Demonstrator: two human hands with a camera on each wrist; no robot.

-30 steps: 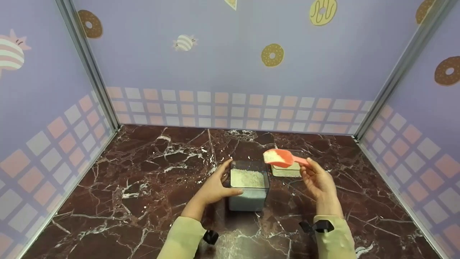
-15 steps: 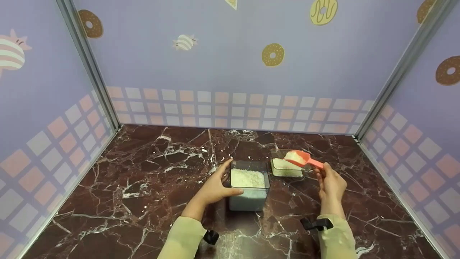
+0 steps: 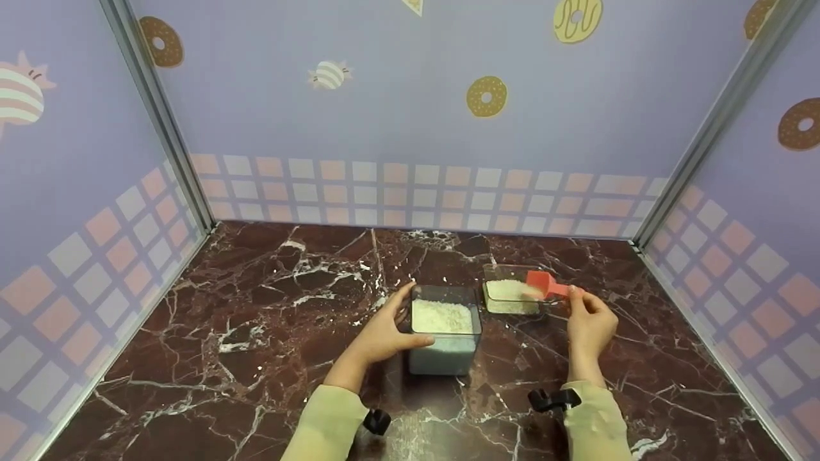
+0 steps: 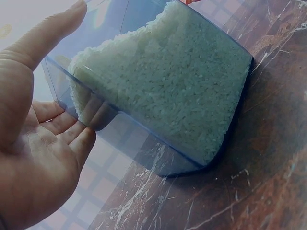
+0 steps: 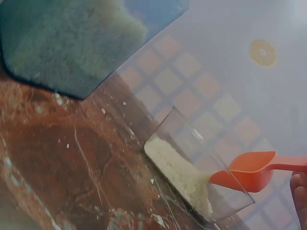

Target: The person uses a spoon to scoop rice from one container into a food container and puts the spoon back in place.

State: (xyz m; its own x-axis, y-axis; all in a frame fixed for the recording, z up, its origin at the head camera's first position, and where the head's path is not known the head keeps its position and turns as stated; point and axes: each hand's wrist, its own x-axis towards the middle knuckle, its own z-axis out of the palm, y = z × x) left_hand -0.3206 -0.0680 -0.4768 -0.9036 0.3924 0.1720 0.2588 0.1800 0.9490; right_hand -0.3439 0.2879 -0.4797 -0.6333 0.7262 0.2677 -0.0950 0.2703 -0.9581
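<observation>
My right hand [image 3: 590, 323] pinches the handle of an orange-red scoop [image 3: 541, 284], tilted over the right side of a small clear box [image 5: 230, 214]. Rice [image 5: 180, 170] lies inside that box, and grains slide off the scoop's lip onto it in the right wrist view. My left hand [image 3: 379, 334] holds a larger bluish clear bin [image 3: 442, 358] by its left side, with the thumb on the near rim and the fingers at the far left. White rice [image 4: 168, 76] fills much of this bin, heaped unevenly. Part of the right hand is cut off in its wrist view.
Both containers stand on a dark red marbled table [image 3: 256, 333], the small box behind and right of the bin. Stray grains [image 3: 359, 320] are scattered left of the bin. Patterned purple walls [image 3: 410, 115] enclose the back and sides.
My right hand has moved right, carrying the loaded scoop from beside the bin to the small box, then tipped it so rice pours in. The left hand and bin stay in place.
</observation>
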